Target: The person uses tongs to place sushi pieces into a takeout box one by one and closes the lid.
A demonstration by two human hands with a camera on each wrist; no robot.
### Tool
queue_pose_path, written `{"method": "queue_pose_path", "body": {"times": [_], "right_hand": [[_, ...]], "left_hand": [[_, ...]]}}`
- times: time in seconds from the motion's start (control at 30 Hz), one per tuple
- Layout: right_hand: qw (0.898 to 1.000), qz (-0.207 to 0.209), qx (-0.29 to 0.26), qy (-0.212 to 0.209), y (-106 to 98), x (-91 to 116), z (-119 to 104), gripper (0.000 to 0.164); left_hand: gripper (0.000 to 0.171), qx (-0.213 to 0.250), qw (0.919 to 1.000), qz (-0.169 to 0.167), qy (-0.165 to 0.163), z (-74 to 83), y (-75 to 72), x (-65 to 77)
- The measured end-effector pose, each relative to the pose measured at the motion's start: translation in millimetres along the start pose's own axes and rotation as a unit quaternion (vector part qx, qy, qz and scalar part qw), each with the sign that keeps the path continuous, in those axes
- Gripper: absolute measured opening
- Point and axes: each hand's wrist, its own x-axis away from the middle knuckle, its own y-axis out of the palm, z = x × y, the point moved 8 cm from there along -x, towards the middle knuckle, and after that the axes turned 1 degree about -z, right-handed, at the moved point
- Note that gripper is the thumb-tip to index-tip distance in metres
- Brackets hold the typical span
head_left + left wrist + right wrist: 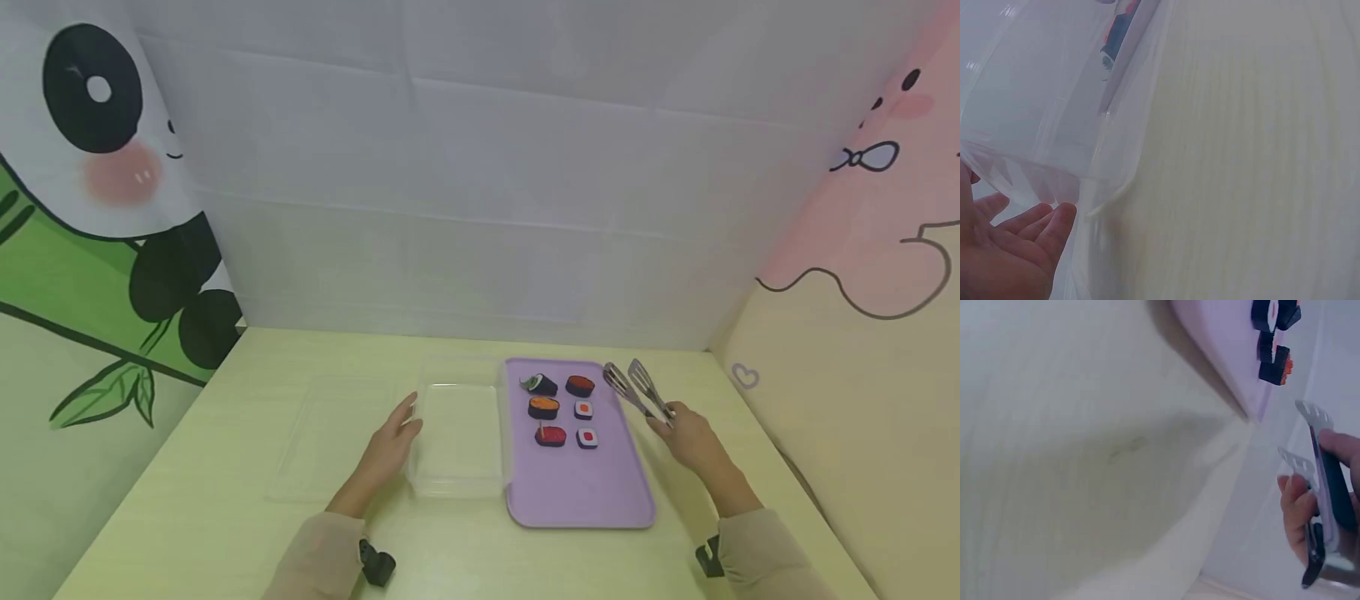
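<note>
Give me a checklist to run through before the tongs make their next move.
1. Tongs held in the right hand: ok.
2. Tongs spread apart at the tips: ok.
3. Six sushi pieces on the purple tray: ok.
4. Tongs above the sushi pieces: not ok, they're off to the right.
5. Clear container uncovered: ok, what looks like its lid lies to the left.
6. Left hand bracing the container firmly: cannot tell.

A creased backdrop (480, 167) and cartoon-covered side panels (90, 258) around a table (450, 550) suggest a staged booth.
</note>
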Motion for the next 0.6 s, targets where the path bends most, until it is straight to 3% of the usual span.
{"method": "queue_pose_path", "body": {"times": [0.2, 0.33, 0.6], "right_hand": [[0.999, 0.015, 0.004, -0.030, -6.5, -6.7, -20.3, 0.056], [0.998, -0.012, 0.011, -0.064, -4.1, -15.7, -35.4, 0.045], [0.987, -0.057, 0.056, -0.137, 6.0, -36.0, -61.7, 0.041]], "left_hand": [[0.054, 0.000, 1.0000, 0.004, -0.002, 1.3, 0.5, 2.1], [0.053, 0.000, 1.0000, 0.005, 0.003, 1.3, 1.2, 2.0], [0.053, 0.001, 0.9999, 0.010, 0.010, 0.2, 2.0, 2.3]]}}
